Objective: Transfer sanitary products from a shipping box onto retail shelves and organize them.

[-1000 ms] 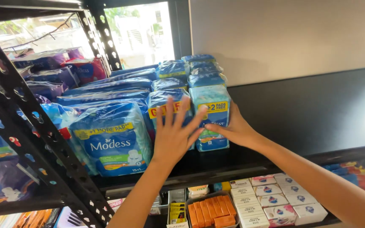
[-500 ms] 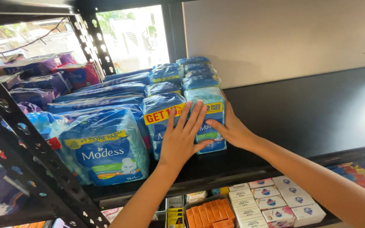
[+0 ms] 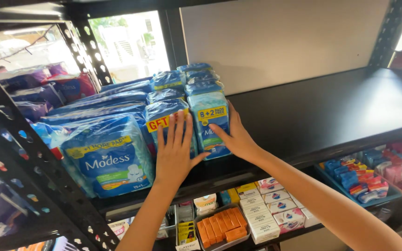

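Note:
Rows of blue plastic packs of sanitary pads stand upright on a black metal shelf (image 3: 331,116). My left hand (image 3: 175,151) lies flat, fingers spread, against the front of a middle blue pack (image 3: 161,114). My right hand (image 3: 234,135) presses the right side of the rightmost front pack (image 3: 208,118), thumb across its lower front. A larger blue pack (image 3: 112,160) stands to the left of my left hand, apart from it.
The shelf's right half is bare black board before a pale wall panel (image 3: 280,42). A perforated black upright (image 3: 38,172) slants at the left, with more packs behind it. Below are white boxes (image 3: 275,209), orange boxes (image 3: 222,227), and a tray of colourful small packs (image 3: 364,179).
The view has shifted slightly, so the packs sit a little higher and more central. Both hands stay pressed on the front packs; the right hand has slid a bit lower along the pack's side.

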